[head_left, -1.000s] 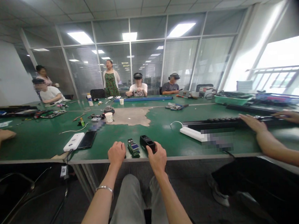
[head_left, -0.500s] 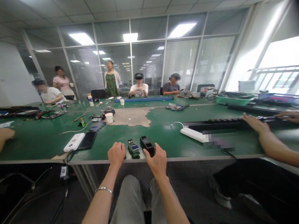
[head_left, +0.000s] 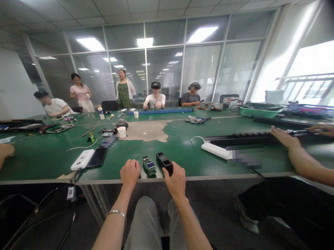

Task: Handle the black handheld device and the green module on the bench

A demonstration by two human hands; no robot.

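Note:
A small green circuit board [head_left: 149,165] with stacked electronic parts lies near the table's front edge, between my two hands. To its right is a black handheld plastic case [head_left: 164,162], lying at a slant. My right hand [head_left: 176,179] is closed around the near right end of this case, thumb on the near side. My left hand [head_left: 130,174] rests on the table edge just left of the board, fingers curled in and not touching it. Nothing shows in the left hand, though its palm is hidden.
A white power bank [head_left: 82,159] and a dark phone [head_left: 97,156] lie to the left. Behind stands a paper cup [head_left: 121,132]. At right are a white power strip [head_left: 213,151] and a neighbour's hands [head_left: 286,138] on a long black bar. Several people are across the green table [head_left: 187,165].
My hands and the two devices stay almost still. Across the table, the standing person in pink has moved right, and the seated person in the middle has lowered their hands.

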